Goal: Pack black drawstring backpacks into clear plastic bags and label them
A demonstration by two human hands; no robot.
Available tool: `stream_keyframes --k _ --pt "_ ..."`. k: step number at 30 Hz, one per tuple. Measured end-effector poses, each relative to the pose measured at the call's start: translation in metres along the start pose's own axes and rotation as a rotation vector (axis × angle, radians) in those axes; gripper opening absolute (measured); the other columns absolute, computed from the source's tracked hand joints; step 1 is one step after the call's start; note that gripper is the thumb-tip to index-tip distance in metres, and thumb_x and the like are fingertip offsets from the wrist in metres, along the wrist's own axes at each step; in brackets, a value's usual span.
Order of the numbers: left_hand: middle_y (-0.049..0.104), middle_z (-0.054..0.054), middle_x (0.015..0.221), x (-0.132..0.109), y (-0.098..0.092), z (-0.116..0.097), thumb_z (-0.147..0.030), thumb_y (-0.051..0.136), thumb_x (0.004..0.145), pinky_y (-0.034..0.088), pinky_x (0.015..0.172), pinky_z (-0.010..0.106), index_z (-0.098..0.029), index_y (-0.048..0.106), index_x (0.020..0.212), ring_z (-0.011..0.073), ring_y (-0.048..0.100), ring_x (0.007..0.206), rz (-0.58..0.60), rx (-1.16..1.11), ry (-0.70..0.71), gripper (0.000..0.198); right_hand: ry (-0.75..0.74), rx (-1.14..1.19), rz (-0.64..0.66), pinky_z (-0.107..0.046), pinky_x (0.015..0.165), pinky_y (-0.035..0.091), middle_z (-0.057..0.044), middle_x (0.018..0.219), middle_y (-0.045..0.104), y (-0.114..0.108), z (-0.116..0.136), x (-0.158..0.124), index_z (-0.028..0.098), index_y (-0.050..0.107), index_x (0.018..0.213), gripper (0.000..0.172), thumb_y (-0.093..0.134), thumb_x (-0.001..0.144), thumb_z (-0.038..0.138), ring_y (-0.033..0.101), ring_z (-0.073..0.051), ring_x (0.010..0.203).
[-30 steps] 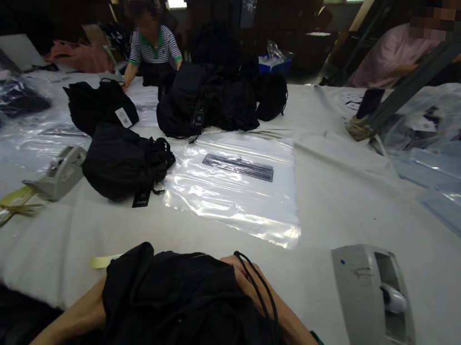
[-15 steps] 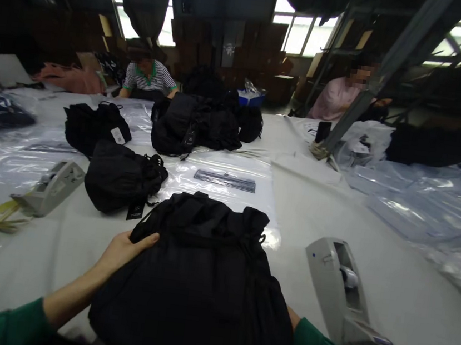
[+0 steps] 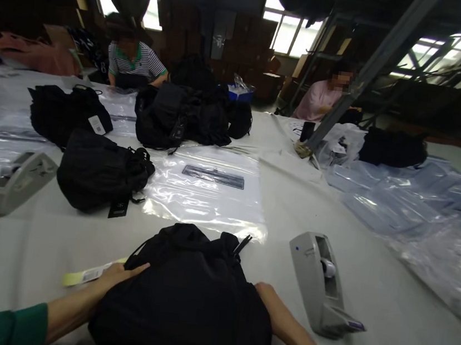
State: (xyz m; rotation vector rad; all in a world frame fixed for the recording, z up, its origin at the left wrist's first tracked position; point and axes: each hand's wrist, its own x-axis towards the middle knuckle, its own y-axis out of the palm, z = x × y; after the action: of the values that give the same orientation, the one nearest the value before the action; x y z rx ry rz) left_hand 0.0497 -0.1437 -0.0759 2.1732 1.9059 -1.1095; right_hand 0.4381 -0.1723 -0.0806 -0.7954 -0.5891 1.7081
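Note:
A black drawstring bag (image 3: 189, 302) sits on the white-covered table right in front of me, its gathered top facing away. My left hand (image 3: 121, 275) grips its upper left side, thumb lying over the fabric and the other fingers out of sight. On the opposite side my right hand (image 3: 268, 306) holds the edge, with its fingertips hidden by the bag. A yellow-and-white label strip (image 3: 89, 274) lies beside my left hand. Beyond the bag is a flat clear plastic bag (image 3: 209, 206) with a dark printed panel.
More black bags (image 3: 100, 173) lie at the left and middle. Grey tape dispensers stand at right (image 3: 323, 284) and left (image 3: 17, 182). Clear plastic bags (image 3: 399, 199) are heaped at right, past a slanted metal post (image 3: 349, 92). Two people (image 3: 134, 63) work across the table.
The black bag has come down and closer to me, uncovering more of the clear plastic bag. My right hand now shows at its side. The label strip has come into view. The camera turned right.

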Motion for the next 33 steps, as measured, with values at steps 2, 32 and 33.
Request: stream_keyframes --k 2,32,33 --pt "0.072 0.008 0.072 0.000 -0.010 -0.010 -0.055 0.068 0.069 0.054 0.057 0.034 -0.016 0.072 0.085 0.0285 0.068 0.069 -0.028 0.098 0.074 0.042 0.044 -0.085 -0.113 -0.033 0.058 0.046 -0.007 0.056 0.064 -0.029 0.009 0.002 0.018 0.060 0.055 0.035 0.052 0.086 0.033 0.061 -0.024 0.060" --pt "0.068 0.004 0.077 0.073 0.066 -0.066 -0.036 0.060 0.085 0.039 0.060 0.027 -0.021 0.071 0.084 0.0215 0.064 0.077 0.177 0.625 0.534 0.019 -0.365 -0.248 0.218 -0.025 0.071 0.045 -0.002 0.087 0.073 0.015 0.091 0.110 0.023 0.071 0.094 0.020 0.051 0.094 0.025 0.066 -0.018 0.079" --pt "0.068 0.004 0.079 0.069 0.066 -0.065 -0.038 0.062 0.085 0.040 0.062 0.028 -0.021 0.071 0.084 0.0217 0.064 0.078 0.149 0.609 0.532 0.020 -0.321 -0.256 0.197 -0.026 0.067 0.044 -0.004 0.082 0.072 0.018 0.091 0.108 0.021 0.071 0.089 0.023 0.050 0.095 0.027 0.066 -0.019 0.075"
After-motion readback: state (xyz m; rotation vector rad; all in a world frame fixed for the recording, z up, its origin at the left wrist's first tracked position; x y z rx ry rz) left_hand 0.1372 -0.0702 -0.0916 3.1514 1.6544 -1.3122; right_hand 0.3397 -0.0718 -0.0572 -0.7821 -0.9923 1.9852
